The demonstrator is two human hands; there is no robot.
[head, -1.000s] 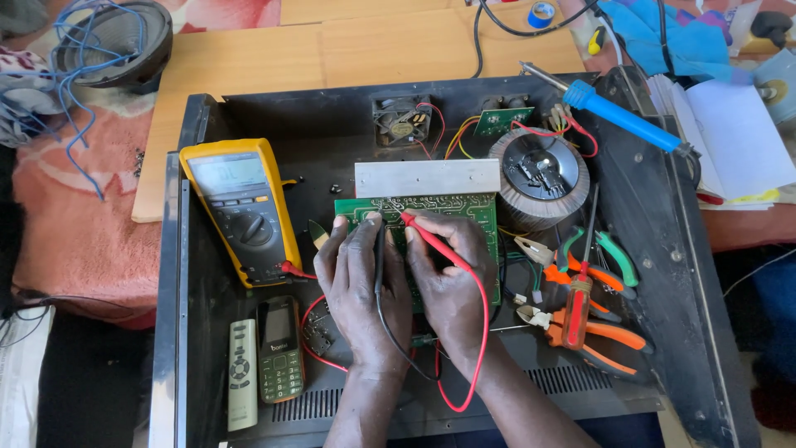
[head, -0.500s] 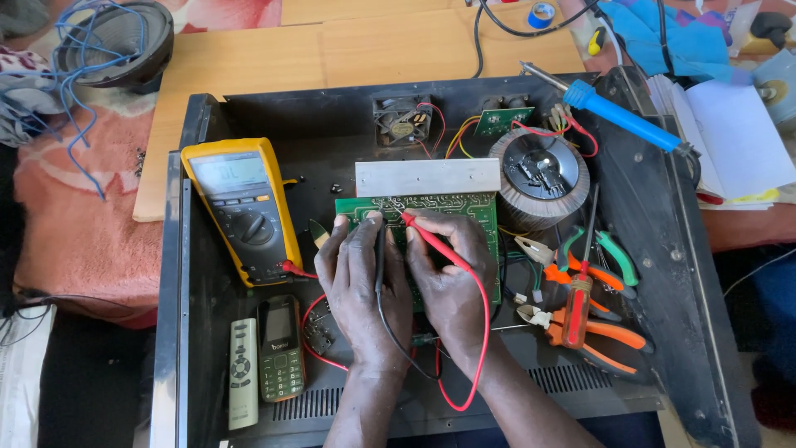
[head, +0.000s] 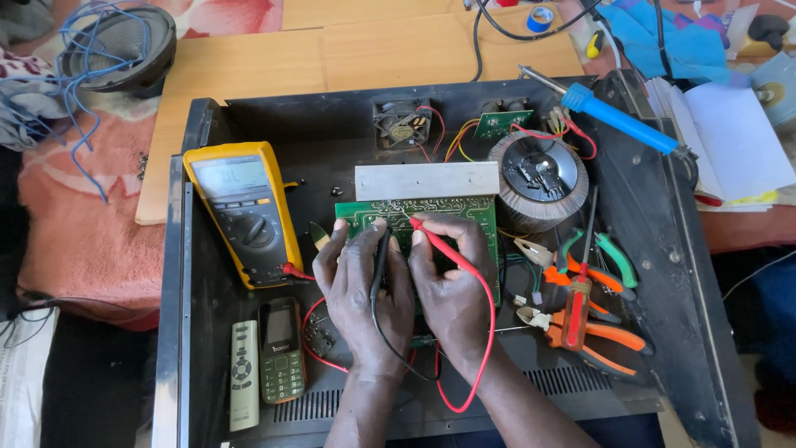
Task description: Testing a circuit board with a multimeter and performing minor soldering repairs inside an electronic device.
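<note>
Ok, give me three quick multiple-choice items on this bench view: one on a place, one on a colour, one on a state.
1. Where does the yellow multimeter lie?
A. left of the green circuit board
B. on the toroidal transformer
C. outside the black chassis

2. What colour is the probe in the right hand?
A. black
B. red
C. blue

3. How does the left hand stand?
A. open and flat on the wooden table
B. closed on the remote control
C. holding a black probe to the board

Answers: 1 A, the meter lies inside the chassis beside the board's left edge. 2 B, the red probe runs across its fingers. 3 C, the black probe's tip meets the board.
</note>
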